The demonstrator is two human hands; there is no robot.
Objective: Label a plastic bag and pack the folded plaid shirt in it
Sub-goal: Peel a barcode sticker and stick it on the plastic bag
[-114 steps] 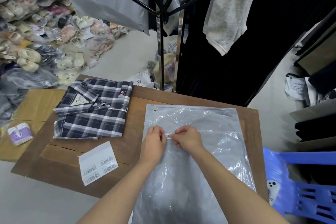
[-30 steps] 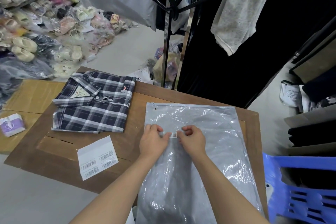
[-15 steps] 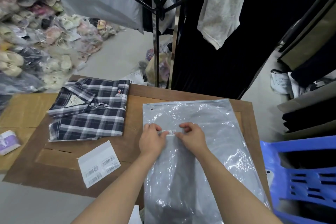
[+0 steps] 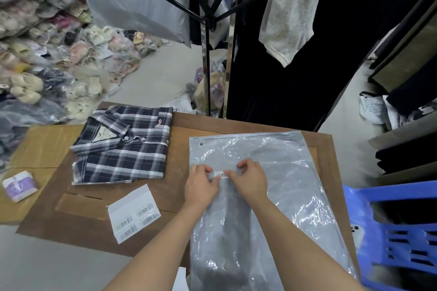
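A clear grey plastic bag (image 4: 283, 172) lies flat on the right half of the wooden table (image 4: 179, 130), hanging over its near edge. A small white barcode label (image 4: 221, 175) sits on the bag's upper middle. My left hand (image 4: 201, 186) and my right hand (image 4: 248, 179) press on the label's two ends with their fingertips. The folded navy and white plaid shirt (image 4: 123, 146) lies on the table's far left, collar up, apart from the bag. A white sheet of barcode labels (image 4: 133, 216) lies near the table's front left.
A blue plastic chair (image 4: 397, 231) stands close on the right. A black garment rack (image 4: 208, 19) with hanging clothes rises behind the table. Bagged slippers pile up at far left. A cardboard box (image 4: 35, 149) with a small purple and white packet (image 4: 20, 186) adjoins the table's left side.
The label was held between my fingertips above the bag; now it lies flat on the bag with both hands pressing its ends. The shirt and label sheet have not moved.
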